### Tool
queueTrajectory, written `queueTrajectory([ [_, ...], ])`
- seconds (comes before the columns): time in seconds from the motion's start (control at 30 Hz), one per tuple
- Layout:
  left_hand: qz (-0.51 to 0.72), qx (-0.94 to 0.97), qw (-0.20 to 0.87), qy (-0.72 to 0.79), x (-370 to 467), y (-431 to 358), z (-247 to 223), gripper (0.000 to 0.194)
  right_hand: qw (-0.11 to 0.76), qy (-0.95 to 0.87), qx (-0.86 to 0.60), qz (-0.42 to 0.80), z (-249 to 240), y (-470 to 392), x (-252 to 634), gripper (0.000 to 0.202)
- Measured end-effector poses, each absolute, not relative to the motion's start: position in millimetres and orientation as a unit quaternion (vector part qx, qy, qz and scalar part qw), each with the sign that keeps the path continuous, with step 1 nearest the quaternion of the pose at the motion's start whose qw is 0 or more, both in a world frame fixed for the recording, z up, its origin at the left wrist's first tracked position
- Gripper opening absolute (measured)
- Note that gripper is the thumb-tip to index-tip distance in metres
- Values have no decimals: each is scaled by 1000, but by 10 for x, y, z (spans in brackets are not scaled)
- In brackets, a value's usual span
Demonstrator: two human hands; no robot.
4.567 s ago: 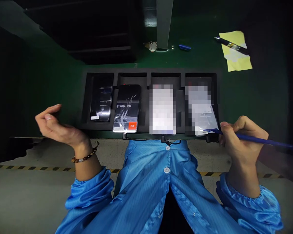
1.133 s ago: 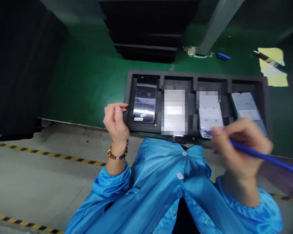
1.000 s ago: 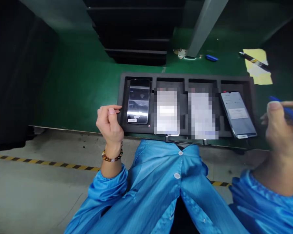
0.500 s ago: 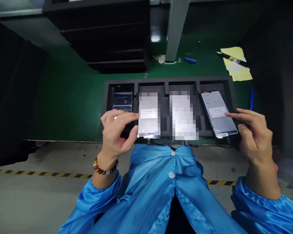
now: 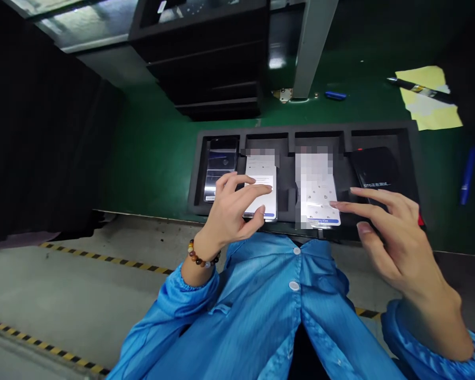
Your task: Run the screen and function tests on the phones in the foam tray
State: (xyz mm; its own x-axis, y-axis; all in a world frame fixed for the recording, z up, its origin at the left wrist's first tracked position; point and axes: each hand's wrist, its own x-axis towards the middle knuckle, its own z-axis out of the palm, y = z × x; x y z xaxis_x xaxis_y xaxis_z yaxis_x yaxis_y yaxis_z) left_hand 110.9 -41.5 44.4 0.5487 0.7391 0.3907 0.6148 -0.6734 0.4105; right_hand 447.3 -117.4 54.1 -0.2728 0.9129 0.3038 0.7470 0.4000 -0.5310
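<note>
Four slots of a black foam tray (image 5: 193, 179) hold smartphones. My left hand (image 5: 237, 208) is open over the second smartphone (image 5: 260, 163), its index fingertip at the bright screen with a white pop-up. My right hand (image 5: 396, 227) is open too, a fingertip at the lower right edge of the third smartphone (image 5: 322, 198), whose lit screen is partly blurred out. Behind that hand the rightmost smartphone (image 5: 376, 169) lies tilted, showing a dark screen with small white text. At the far left rests a smartphone with a dark, glossy face (image 5: 221, 163). Neither hand grips anything.
Stacked black trays (image 5: 214, 68) stand behind, beside a grey metal post (image 5: 312, 50). A blue pen cap (image 5: 335, 95), a black pen (image 5: 419, 89) on yellow paper (image 5: 435, 116) and a blue pen (image 5: 467, 177) lie on the green table (image 5: 154, 158).
My right hand has moved left from the rightmost smartphone to the third one. The rightmost screen has turned from bright to dark. My left hand has reached further across the second smartphone; the view has shifted.
</note>
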Motion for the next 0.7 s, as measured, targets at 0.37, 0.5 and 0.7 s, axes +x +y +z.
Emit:
queueTrajectory([
  [0.37, 299, 860, 125, 393, 1115, -401, 449, 36, 305, -785, -509, 178, 419, -1404, 4567, 43],
  [0.5, 325, 847, 124, 402, 1079, -402, 467, 34, 310, -762, -547, 155, 479, -1303, 4480, 41],
  [0.7, 324, 838, 123, 421, 1039, -436, 440, 32, 283, -755, -574, 139, 468, -1097, 4339, 41],
])
